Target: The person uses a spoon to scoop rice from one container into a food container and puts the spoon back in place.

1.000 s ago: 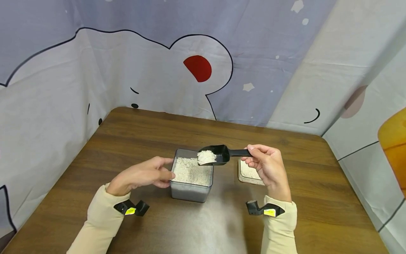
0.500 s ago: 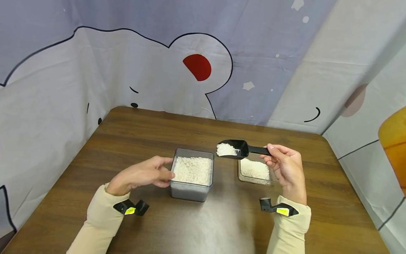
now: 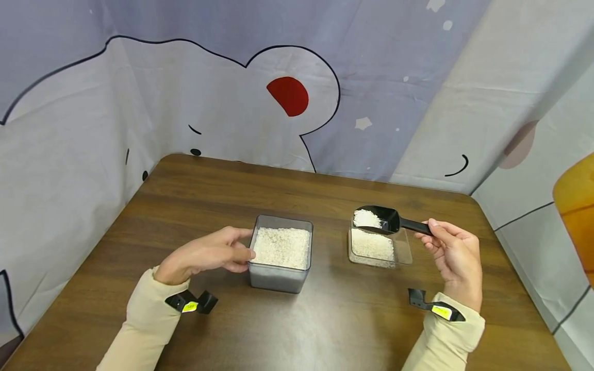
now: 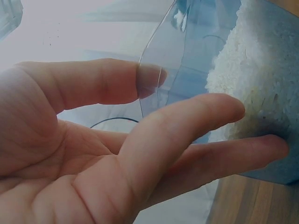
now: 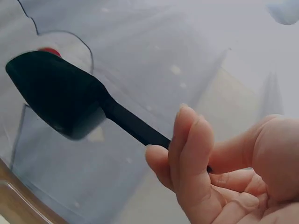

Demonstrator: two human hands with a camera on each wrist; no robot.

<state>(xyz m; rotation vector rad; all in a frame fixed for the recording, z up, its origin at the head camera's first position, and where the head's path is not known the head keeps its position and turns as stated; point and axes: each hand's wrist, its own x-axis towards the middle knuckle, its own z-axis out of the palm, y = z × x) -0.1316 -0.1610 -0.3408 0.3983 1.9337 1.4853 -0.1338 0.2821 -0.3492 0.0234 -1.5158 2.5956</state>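
Fingers of your left hand [image 3: 209, 253] lie nearly straight at the left wall of the smoky-grey, see-through square box [image 3: 275, 281], thumb at its rim. Your right hand [image 3: 457, 257] pinches the handle end of the black plastic scoop [image 3: 391, 222], its bowl pointing left and holding white grains [image 3: 367, 219]. The scoop is over the far part of the shallow clear rectangular tray [image 3: 402, 251], to the box's right; both containers hold pale grains. Beneath them you have the brown wood-grain table [image 3: 209, 190], rounded at its far corners and shiny near the middle. Beyond hangs the grey-blue and white cloth backdrop [image 3: 153, 98], printed with black outlines, a red patch and white stars.

From your left wrist, the thumb tip shows through the clear wall, with the other fingers outside, so you have the wall loosely between them.

From your right wrist, thumb and fingers close on the handle; backdrop fills most of the view, table at near left.
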